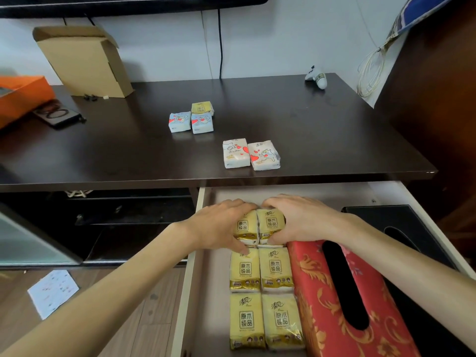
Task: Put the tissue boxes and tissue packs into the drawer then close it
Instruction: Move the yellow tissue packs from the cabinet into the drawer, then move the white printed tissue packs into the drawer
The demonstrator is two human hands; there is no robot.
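The white drawer (203,279) stands pulled out below the dark desk. Inside lie a red patterned tissue box (316,300), a black tissue box (381,215) to its right, and yellow tissue packs in two columns. My left hand (219,225) grips the far left yellow pack (244,225) and my right hand (301,217) grips the far right yellow pack (271,222), both resting in the drawer's back row. On the desk lie two white heart-print packs (251,154), two pale blue packs (190,122) and one small yellow pack (202,108).
The dark desk top (334,130) also carries an open cardboard box (85,60), an orange box (20,96), a black device (58,115) and a white controller (316,77). A paper sheet (52,292) lies on the wooden floor. A black shelf unit sits left of the drawer.
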